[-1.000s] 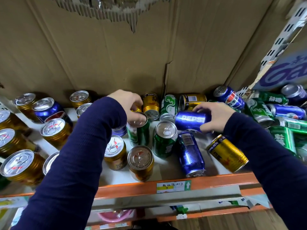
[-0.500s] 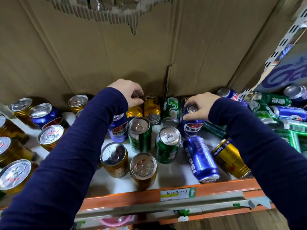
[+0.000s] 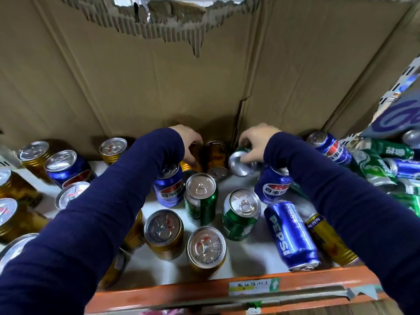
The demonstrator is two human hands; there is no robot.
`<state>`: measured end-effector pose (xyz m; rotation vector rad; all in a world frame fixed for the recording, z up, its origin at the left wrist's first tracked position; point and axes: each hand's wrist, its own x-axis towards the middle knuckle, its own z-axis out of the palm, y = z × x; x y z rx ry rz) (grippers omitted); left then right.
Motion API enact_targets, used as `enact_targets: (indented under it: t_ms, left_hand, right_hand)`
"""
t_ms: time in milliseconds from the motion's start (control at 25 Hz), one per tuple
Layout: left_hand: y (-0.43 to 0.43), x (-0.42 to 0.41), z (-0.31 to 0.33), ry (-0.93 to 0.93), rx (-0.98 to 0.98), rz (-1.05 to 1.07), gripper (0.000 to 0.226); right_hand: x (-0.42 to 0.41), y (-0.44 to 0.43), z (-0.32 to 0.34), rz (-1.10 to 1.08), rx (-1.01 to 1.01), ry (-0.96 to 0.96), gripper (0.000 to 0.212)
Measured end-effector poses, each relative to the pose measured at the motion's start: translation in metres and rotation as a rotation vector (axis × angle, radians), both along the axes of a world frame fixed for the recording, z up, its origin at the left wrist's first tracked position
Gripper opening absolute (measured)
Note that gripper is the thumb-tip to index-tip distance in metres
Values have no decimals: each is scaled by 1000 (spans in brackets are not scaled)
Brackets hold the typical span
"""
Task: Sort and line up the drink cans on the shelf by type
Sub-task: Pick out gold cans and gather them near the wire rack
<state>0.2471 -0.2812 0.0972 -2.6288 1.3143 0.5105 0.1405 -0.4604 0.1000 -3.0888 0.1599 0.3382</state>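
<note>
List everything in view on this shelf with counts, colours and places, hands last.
gold cans: about a dozen, gold with silver tops, mostly upright at left and front
blue Pepsi cans: at least six, blue, three upright, the rest lying, centre and right
green cans: two upright in the centre, more lying in the right pile
cardboard: one sheet, brown, torn top, behind the cans
shelf: one, orange front rail
label: one, white with green, on the rail
navy sleeves: two
left grip: holds lying gold can, back
right grip: holds lying green can, back
</note>
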Motion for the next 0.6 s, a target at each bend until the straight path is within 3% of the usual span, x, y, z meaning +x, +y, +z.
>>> enact_targets:
  t_ms: [120,280,360,440,520,600]
  left_hand:
    - [-4,-3,1,40,78,0,72]
    - [-13,-1,-3,-64,151,-20,75]
    - [-15,0,-5,-108,154,-61,68]
    - [-13,1,-6,-121,142,-94,64]
    - [-7,6,-2,-50,86,-75,57]
    - [0,14,3,4,-28,-36,39]
  right_hand:
    - [4,-23,12,-124,181,41,36]
    - [13,-45,4,-395,458,75,26]
    - [16,-50,1,-452,425,82,26]
    - [17,-46,4,-418,222,48,30]
    - [18,-37,7,-307,-19,-102,34]
    - [20,-21,9,-117,4,-235,36]
